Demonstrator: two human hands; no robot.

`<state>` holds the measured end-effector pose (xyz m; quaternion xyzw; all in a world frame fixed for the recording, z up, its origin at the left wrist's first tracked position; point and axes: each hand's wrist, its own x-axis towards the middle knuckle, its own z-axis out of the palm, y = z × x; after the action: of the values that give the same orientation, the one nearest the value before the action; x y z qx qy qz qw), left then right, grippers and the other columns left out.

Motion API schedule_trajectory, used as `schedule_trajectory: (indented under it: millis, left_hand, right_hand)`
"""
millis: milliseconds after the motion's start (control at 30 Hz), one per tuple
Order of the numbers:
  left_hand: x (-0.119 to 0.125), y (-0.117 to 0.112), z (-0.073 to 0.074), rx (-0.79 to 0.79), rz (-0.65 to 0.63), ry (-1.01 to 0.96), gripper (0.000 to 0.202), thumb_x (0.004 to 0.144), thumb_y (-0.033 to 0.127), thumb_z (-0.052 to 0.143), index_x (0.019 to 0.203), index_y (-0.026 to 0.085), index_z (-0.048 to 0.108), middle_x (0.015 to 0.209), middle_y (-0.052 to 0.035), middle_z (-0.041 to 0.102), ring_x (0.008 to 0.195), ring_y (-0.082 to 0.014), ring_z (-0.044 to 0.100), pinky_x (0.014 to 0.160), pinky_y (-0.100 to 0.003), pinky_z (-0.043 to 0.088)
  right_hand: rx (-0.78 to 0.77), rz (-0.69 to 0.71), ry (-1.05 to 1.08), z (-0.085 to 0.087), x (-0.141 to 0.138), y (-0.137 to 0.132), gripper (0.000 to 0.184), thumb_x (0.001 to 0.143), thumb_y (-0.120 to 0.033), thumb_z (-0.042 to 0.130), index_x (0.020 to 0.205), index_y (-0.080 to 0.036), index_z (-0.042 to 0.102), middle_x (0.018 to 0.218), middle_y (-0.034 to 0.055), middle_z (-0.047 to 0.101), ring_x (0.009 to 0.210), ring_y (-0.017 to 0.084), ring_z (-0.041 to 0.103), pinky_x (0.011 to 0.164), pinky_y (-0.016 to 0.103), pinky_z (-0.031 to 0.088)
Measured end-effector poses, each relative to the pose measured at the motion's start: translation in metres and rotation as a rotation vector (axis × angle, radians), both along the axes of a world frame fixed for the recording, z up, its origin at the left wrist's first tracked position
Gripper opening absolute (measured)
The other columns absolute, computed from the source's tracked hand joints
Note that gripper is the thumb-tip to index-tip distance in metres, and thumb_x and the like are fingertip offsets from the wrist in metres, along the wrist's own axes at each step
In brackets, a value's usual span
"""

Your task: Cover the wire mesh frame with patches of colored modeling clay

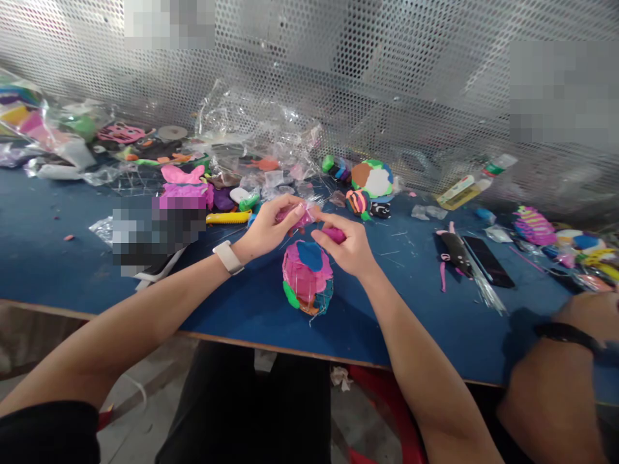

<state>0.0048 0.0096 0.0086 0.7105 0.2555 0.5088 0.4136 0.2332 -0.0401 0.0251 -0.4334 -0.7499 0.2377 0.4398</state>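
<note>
My left hand (268, 227) is closed on a crinkled clear wrapper with pink clay (293, 213) inside. Curled around a magenta lump of clay (334, 234) is my right hand (356, 250), its index finger reaching to the wrapper. Just below both hands, apart from them, a wire-frame ball (307, 277) stands on the blue table (251, 306). Pink, blue, green, orange and teal clay patches cover much of it, and bare wire shows at its lower right. A yellow cutter knife (228, 218) lies left of my left hand.
Clear plastic bags (251, 122) and clay scraps line the back, against a perforated metal panel (290, 58). Several clay models lie around, including a multicoloured ball (372, 178). At right are a bottle (493, 171), a black phone (488, 261) and another person's arm (556, 386).
</note>
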Motion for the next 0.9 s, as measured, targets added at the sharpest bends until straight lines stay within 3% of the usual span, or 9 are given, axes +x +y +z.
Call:
schedule_trajectory:
  millis: [100,200,267,400,467,533,600,700,900]
  left_hand:
    - [0.001,-0.003,0.002,0.069,-0.006,0.051,0.06,0.115,0.074,0.054,0.117,0.018,0.076,0.096,-0.0069,0.078,0.074,-0.0145,0.07,0.068,-0.028,0.06]
    - [0.002,-0.005,0.002,0.136,-0.012,0.117,0.063,0.118,0.072,0.047,0.117,0.018,0.078,0.109,-0.0108,0.083,0.096,-0.0193,0.077,0.088,-0.033,0.064]
    - [0.002,-0.004,0.0,0.145,-0.029,0.139,0.062,0.118,0.071,0.046,0.122,0.018,0.078,0.117,-0.0121,0.084,0.107,-0.0213,0.078,0.097,-0.035,0.063]
    - [0.001,0.0,-0.008,0.115,0.016,0.106,0.046,0.121,0.056,0.048,0.139,0.019,0.07,0.133,-0.0144,0.081,0.118,-0.0226,0.078,0.103,-0.037,0.063]
    - [0.0,0.002,-0.011,0.14,0.094,0.113,0.032,0.119,0.041,0.055,0.137,0.019,0.069,0.136,-0.0144,0.078,0.119,-0.0224,0.076,0.104,-0.038,0.062]
    - [-0.001,0.003,-0.011,0.215,0.182,0.144,0.02,0.113,0.028,0.06,0.128,0.02,0.071,0.132,-0.0131,0.077,0.12,-0.0225,0.075,0.106,-0.039,0.061]
    - [-0.003,0.003,-0.009,0.292,0.239,0.166,0.017,0.109,0.018,0.062,0.123,0.02,0.072,0.129,-0.012,0.076,0.123,-0.0231,0.073,0.109,-0.041,0.06]
    - [-0.004,0.001,-0.006,0.328,0.249,0.185,0.017,0.108,0.014,0.061,0.12,0.02,0.072,0.126,-0.0111,0.076,0.122,-0.0231,0.072,0.109,-0.042,0.059]
    - [-0.003,-0.002,-0.004,0.353,0.207,0.293,0.016,0.111,0.018,0.057,0.118,0.019,0.071,0.123,-0.0121,0.076,0.12,-0.0253,0.071,0.111,-0.045,0.058]
  right_hand:
    - [-0.034,0.002,0.001,-0.002,-0.004,0.0,0.044,0.098,-0.057,0.085,0.133,-0.031,0.087,0.084,-0.0007,0.078,0.072,0.021,0.066,0.079,0.043,0.064]
    - [-0.01,0.05,0.031,-0.001,-0.01,-0.002,0.035,0.097,-0.059,0.085,0.114,-0.028,0.09,0.103,0.0051,0.087,0.095,0.027,0.079,0.096,0.048,0.067]
    - [0.023,0.051,0.041,-0.001,-0.011,-0.002,0.034,0.098,-0.061,0.084,0.106,-0.029,0.09,0.105,0.006,0.087,0.1,0.028,0.081,0.099,0.049,0.067]
    - [0.029,-0.149,0.127,-0.006,-0.001,0.009,0.035,0.1,-0.063,0.083,0.107,-0.028,0.086,0.077,0.0006,0.076,0.066,0.021,0.071,0.067,0.04,0.062]
    - [-0.009,-0.232,0.186,-0.012,0.01,0.019,0.038,0.099,-0.062,0.083,0.113,-0.027,0.079,0.065,-0.0052,0.065,0.049,0.017,0.06,0.052,0.035,0.053]
    - [-0.067,-0.257,0.193,-0.018,0.021,0.028,0.049,0.095,-0.059,0.088,0.128,-0.028,0.069,0.064,-0.0092,0.064,0.042,0.015,0.058,0.044,0.031,0.048]
    - [-0.105,-0.283,0.173,-0.022,0.029,0.034,0.059,0.092,-0.058,0.091,0.134,-0.028,0.063,0.072,-0.008,0.071,0.041,0.015,0.061,0.04,0.029,0.048]
    - [-0.105,-0.293,0.172,-0.021,0.032,0.036,0.053,0.097,-0.058,0.084,0.134,-0.026,0.064,0.086,-0.0014,0.08,0.046,0.015,0.069,0.04,0.028,0.051]
    - [-0.096,-0.185,0.27,-0.014,0.014,0.026,0.057,0.099,-0.07,0.08,0.132,-0.026,0.067,0.096,0.0028,0.08,0.056,0.016,0.074,0.047,0.029,0.058]
